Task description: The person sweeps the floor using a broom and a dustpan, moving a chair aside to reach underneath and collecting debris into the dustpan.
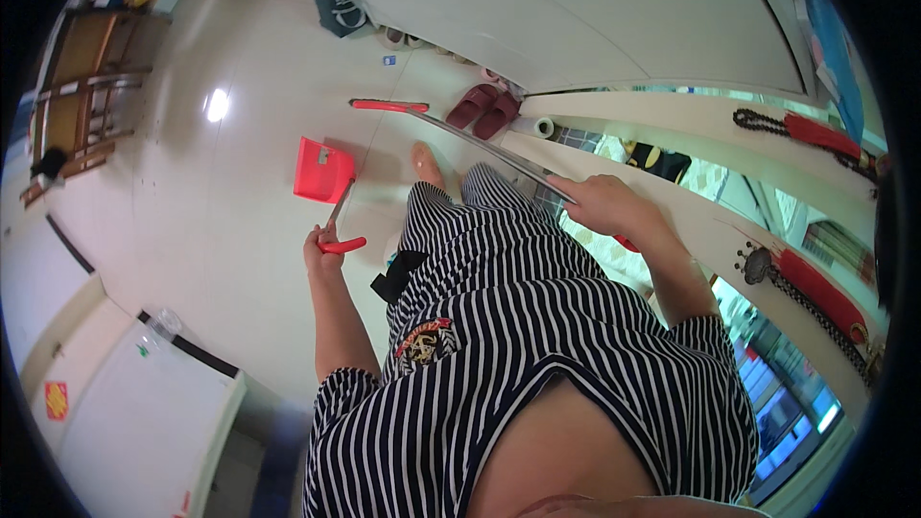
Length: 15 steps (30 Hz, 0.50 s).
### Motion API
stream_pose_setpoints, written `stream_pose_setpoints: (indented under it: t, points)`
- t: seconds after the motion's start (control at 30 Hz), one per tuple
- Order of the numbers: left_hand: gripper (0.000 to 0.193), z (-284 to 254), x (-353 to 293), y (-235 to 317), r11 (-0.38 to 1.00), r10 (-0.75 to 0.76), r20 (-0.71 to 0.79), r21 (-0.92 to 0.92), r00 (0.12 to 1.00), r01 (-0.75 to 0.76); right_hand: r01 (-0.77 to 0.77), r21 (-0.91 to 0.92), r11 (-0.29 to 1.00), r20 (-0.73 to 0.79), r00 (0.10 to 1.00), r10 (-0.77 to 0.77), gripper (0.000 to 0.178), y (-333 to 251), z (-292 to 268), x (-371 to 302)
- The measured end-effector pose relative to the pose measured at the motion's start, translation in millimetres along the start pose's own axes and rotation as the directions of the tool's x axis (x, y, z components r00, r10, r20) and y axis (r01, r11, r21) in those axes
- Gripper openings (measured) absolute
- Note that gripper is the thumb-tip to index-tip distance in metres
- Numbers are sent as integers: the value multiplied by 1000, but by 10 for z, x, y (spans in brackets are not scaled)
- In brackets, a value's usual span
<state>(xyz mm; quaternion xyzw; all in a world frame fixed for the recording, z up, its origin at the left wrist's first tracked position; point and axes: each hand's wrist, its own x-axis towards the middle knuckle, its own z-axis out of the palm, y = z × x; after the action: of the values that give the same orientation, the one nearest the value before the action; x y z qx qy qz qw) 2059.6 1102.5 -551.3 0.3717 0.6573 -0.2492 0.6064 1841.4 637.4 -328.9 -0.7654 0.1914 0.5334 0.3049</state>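
My left hand (322,251) is closed around the long handle of a red dustpan (322,173), just below the red grip at its top. The pan is ahead of me on the left, low at the pale tiled floor, with a small light patch inside it. My right hand (606,203) is wrapped round the metal pole of a broom (494,151). That pole slants away to the left and ends in a red broom head (389,105), farther off than the dustpan and apart from it. Whether the bristles touch the floor I cannot tell.
Dark red slippers (484,110) and other shoes line the foot of a white door or panel (595,19). A small blue packet (389,60) lies on the floor. Wooden chairs (82,105) stand far left, a white cabinet (163,412) near left, pale shelving (662,115) along my right.
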Motion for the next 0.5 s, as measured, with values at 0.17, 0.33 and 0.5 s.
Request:
stream_pose_setpoints:
  t: [0.17, 0.33, 0.5]
  points:
    - [39, -24, -50, 33, 990, 103, 72, 86, 992, -109, -18, -64, 998, 12, 1000, 19, 48, -283, -56, 61]
    - [37, 10, -487, -87, 951, 144, 102, 259, 984, -166, -54, -222, 974, -12, 999, 53, 47, -530, -435, 47]
    - [34, -503, -1039, -242, 909, 240, 37, 342, 970, -238, -14, -180, 984, -21, 1000, 11, 47, -693, -605, 78]
